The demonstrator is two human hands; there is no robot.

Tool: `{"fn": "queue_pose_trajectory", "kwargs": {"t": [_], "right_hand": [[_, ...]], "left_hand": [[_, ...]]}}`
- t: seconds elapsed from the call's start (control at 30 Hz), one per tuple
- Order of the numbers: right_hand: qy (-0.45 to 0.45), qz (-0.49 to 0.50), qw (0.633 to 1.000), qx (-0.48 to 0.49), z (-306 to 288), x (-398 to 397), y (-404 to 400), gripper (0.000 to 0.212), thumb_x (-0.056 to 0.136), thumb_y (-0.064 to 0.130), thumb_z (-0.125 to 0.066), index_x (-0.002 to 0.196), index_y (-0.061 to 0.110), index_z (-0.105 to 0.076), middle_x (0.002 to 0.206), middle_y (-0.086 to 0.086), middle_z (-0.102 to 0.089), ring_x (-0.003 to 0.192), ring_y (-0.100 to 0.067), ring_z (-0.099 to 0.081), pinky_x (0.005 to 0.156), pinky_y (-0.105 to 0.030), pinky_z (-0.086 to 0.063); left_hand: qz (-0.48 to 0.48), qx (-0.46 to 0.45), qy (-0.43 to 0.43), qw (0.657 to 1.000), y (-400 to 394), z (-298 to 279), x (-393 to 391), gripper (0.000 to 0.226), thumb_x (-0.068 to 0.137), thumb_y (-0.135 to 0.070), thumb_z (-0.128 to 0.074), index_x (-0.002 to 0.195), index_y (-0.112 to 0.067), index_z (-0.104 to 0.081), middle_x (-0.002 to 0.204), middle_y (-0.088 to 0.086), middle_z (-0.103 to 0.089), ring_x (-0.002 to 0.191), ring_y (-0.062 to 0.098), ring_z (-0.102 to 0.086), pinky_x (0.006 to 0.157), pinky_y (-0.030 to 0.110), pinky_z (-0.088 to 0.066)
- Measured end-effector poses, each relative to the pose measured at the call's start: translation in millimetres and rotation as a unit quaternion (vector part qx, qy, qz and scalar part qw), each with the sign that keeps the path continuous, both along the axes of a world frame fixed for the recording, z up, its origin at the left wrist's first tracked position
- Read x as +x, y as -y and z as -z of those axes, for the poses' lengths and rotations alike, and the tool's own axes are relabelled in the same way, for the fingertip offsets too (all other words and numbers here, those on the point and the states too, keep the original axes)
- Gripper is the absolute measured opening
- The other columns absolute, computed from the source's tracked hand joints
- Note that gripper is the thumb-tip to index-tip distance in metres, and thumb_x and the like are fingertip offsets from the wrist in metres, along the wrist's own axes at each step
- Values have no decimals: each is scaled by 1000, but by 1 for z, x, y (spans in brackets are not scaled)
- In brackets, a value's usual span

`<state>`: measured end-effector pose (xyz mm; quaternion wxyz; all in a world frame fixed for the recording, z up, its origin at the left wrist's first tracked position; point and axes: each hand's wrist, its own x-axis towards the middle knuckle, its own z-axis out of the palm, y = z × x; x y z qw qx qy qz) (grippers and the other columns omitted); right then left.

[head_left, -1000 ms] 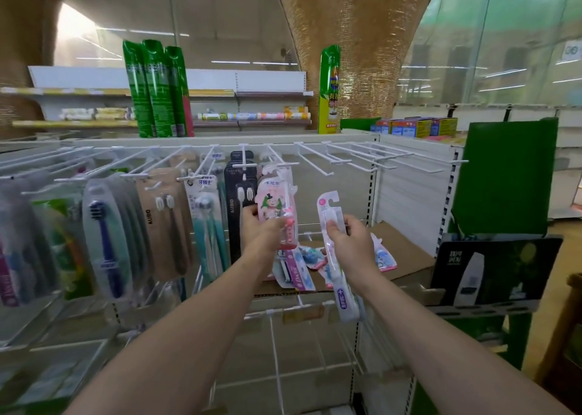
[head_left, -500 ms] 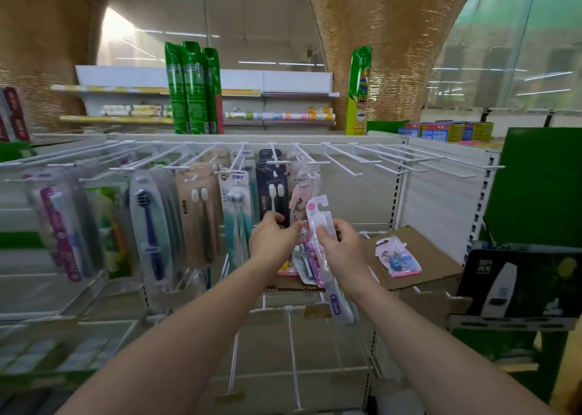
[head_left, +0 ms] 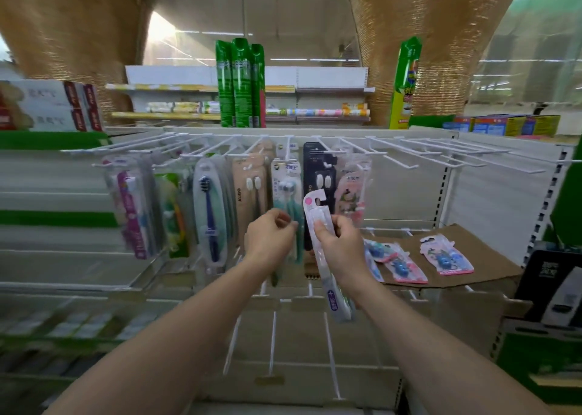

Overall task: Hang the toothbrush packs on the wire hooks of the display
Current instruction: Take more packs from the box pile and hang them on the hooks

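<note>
My right hand [head_left: 343, 251] grips a long clear toothbrush pack [head_left: 316, 210] by its middle, upright, with its pink-dotted hang tab at the top, below the white wire hooks [head_left: 409, 151]. My left hand [head_left: 271, 241] is just left of it with curled fingers holding nothing, in front of a hung teal pack [head_left: 285, 181]. Beside the teal pack hang a black pack [head_left: 318, 169] and a pink pack [head_left: 351, 194]. Further left hang a kraft pack [head_left: 248, 188], a blue-brush pack [head_left: 208, 213] and a purple one [head_left: 129, 207].
A cardboard sheet [head_left: 491, 260] on the right carries loose blue-and-pink packs [head_left: 445, 255]. The hooks at right [head_left: 456, 156] are bare. Tall green boxes [head_left: 241, 84] stand on top of the display. A black box [head_left: 557, 285] sits at far right. Lower wire hooks [head_left: 274, 336] jut out beneath my hands.
My left hand has let go of the pink pack, which stays on its hook, and dropped down beside the right hand. The right hand keeps its clear pack, now closer to the hung row.
</note>
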<state>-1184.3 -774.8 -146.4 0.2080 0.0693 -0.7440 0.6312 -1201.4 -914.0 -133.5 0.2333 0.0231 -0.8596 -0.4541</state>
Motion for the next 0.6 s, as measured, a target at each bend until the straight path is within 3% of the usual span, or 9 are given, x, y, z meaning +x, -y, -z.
{"fn": "queue_pose_trajectory", "kwargs": {"t": [0.13,0.3,0.43,0.6], "right_hand": [[2,-35,999,-12,3,3,42,19,96,36,-60,89,19,-64,83,-11,-68,78,-35,-65,70,-51,-57],[9,-49,999,-4,0,3,101,15,97,33,-60,90,21,-66,86,-5,-71,78,-23,-66,73,-43,-55],[-9,-68,998,-5,-1,8,147,16,99,28,-61,86,19,-64,77,1,-66,64,-8,-59,56,-22,-47],[-7,-92,996,15,4,9,206,19,98,37,-60,85,23,-64,76,4,-67,65,-8,-62,57,-25,-50]], "left_hand": [[-3,-14,-6,1000,39,-1,7,17,95,-35,-67,110,-27,-71,99,-10,-73,91,10,-67,85,34,-57],[-27,-40,-16,999,99,-8,19,15,94,-30,-67,106,-23,-74,91,-12,-69,92,11,-66,83,28,-52],[-46,-22,-16,999,144,-11,23,7,91,-27,-65,94,-29,-71,82,-18,-65,90,14,-66,81,30,-51],[-49,-5,-9,999,203,-5,31,12,91,-32,-67,98,-28,-76,85,-16,-71,86,6,-68,79,30,-56]]}}
